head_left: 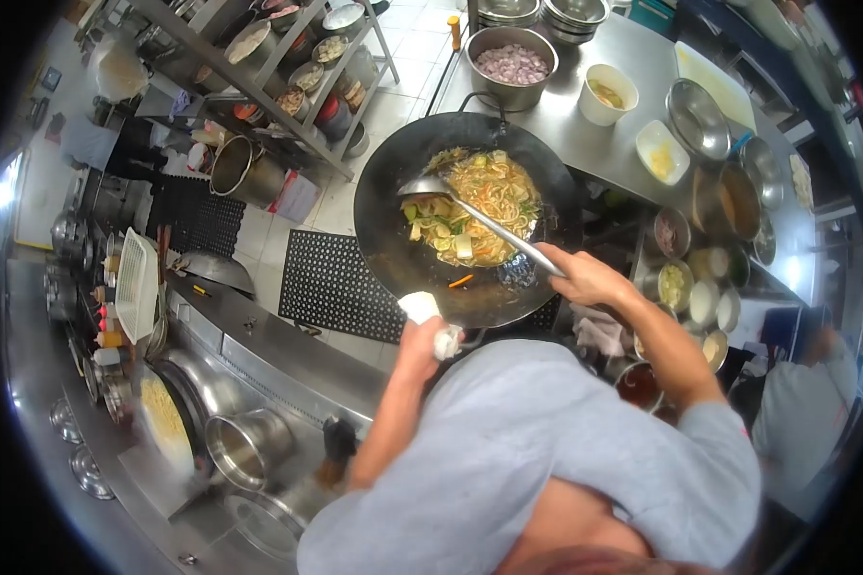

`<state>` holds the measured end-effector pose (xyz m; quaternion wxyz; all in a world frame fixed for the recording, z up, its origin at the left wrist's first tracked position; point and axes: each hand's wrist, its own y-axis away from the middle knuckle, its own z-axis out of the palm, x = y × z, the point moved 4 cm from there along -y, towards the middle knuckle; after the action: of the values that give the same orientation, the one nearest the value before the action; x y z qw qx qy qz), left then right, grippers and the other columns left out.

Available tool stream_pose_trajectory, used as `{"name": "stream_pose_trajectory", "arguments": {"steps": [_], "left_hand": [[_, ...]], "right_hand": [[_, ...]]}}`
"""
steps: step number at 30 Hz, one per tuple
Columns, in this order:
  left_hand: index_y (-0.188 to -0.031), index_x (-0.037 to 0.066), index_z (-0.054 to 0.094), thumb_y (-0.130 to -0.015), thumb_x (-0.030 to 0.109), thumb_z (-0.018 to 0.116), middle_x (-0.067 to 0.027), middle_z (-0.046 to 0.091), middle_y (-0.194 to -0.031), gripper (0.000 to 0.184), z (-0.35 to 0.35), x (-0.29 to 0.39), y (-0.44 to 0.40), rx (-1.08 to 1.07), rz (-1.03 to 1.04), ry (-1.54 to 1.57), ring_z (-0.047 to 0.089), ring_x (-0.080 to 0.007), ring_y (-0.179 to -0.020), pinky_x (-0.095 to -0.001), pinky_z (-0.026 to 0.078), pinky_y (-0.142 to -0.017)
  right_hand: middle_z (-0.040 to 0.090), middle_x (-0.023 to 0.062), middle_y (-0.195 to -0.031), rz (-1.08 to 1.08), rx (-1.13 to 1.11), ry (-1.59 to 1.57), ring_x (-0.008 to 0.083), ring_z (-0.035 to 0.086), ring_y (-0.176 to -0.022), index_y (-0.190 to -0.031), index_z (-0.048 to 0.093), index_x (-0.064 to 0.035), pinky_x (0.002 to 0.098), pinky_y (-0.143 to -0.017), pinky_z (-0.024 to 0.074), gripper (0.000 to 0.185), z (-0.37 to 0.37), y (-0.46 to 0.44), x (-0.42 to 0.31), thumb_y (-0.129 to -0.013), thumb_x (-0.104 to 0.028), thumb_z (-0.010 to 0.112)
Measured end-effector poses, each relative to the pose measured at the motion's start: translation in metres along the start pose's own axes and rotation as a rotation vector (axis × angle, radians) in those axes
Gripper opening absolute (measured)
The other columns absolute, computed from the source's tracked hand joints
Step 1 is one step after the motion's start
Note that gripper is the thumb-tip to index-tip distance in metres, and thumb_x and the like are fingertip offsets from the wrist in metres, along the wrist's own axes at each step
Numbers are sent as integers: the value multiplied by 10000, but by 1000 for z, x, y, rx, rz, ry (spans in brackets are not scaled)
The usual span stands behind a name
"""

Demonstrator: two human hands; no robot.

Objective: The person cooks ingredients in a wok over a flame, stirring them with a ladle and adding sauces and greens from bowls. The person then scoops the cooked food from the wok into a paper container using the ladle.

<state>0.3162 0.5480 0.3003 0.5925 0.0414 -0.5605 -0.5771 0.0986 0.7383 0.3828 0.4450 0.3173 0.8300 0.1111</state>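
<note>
A large black wok [393, 244] holds noodles [508, 196] with vegetable pieces in a little sauce. My right hand [585, 278] is closed round the handle of a metal ladle [508, 235], whose bowl rests in the noodles on the wok's left side. At the wok's near edge, my left hand [420, 347] grips a folded white cloth [418, 307]; whether the wok's rim or a handle lies under it is hidden. One orange strip of vegetable [461, 281] sticks to the bare near wall of the wok.
On the steel counter to the right are a pot of chopped onions [511, 65], a white tub [608, 94] and a square white bowl [663, 155]. Several ingredient containers [674, 285] stand near my right elbow. Another person [805, 402] is at far right. A shelf rack [259, 77] stands upper left.
</note>
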Motion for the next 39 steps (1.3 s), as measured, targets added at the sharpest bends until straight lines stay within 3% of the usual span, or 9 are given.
{"name": "stream_pose_trajectory", "arguments": {"steps": [5, 6, 8, 11, 17, 24, 29, 36, 39], "left_hand": [[-967, -88, 546, -752, 35, 489, -177, 624, -808, 253, -1, 10, 0, -49, 23, 4, 642, -266, -627, -351, 536, -544], [-977, -87, 548, -752, 36, 487, -172, 625, -812, 264, 0, 12, 0, -69, 26, -7, 639, -262, -622, -347, 534, -537], [-980, -87, 552, -753, 38, 485, -172, 627, -810, 268, -1, 15, 0, -74, 28, -21, 639, -259, -620, -343, 533, -529], [-976, -89, 562, -756, 38, 486, -175, 629, -794, 266, 3, 25, 4, -65, 41, -28, 640, -257, -612, -341, 529, -511], [-917, -89, 566, -764, 37, 502, -177, 619, -736, 209, 0, 35, 3, -6, 36, -43, 633, -259, -571, -355, 511, -461], [-942, -81, 539, -759, 29, 512, -171, 608, -733, 215, 3, 38, 7, -3, 46, -16, 630, -261, -565, -361, 514, -453], [-999, -87, 520, -768, 22, 507, -172, 604, -791, 256, 2, 36, 5, -37, 20, -47, 634, -260, -590, -359, 545, -499], [-1033, -93, 508, -778, 10, 495, -181, 602, -882, 275, 5, 26, 8, -18, 41, -6, 646, -270, -674, -365, 578, -572], [-1069, -48, 509, -817, 27, 493, -163, 617, -862, 263, -2, 20, 2, -11, 59, 26, 631, -247, -624, -347, 540, -537]], "right_hand": [[639, 275, -1035, 11, 145, -44, 410, 636, -949, -1377, 385, -49, 457, -821, 489, 566, -28, -20, 20, -845, -145, 553], [660, 234, -916, -207, 276, 5, 353, 664, -775, -1381, 387, -41, 437, -706, 512, 568, -28, -36, 22, -852, -149, 561], [614, 133, -727, 100, 19, -251, 228, 600, -535, -1384, 389, -37, 364, -507, 490, 549, -30, -47, 27, -872, -148, 553], [505, 37, -618, 113, -97, -436, 121, 481, -412, -1374, 403, -50, 285, -373, 403, 513, -13, -45, 33, -889, -139, 543], [383, -19, -583, 343, -418, -977, 75, 339, -400, -1391, 369, -107, 249, -349, 297, 495, 24, 24, 5, -915, -62, 499], [366, -24, -603, 356, -567, -1249, 46, 333, -380, -1378, 393, -81, 200, -326, 271, 452, 42, 64, -15, -933, -32, 454], [351, -31, -612, 378, -731, -1691, 35, 329, -378, -1366, 420, -83, 201, -320, 271, 409, 49, 68, -19, -958, -47, 445], [342, -33, -605, 332, -468, -1480, 30, 324, -375, -1415, 357, -91, 198, -310, 258, 473, 22, 78, -33, -953, -43, 440], [334, -37, -584, 94, -457, -1621, 27, 302, -369, -1456, 293, -100, 190, -313, 247, 538, 25, 88, -9, -945, -39, 451]]}}
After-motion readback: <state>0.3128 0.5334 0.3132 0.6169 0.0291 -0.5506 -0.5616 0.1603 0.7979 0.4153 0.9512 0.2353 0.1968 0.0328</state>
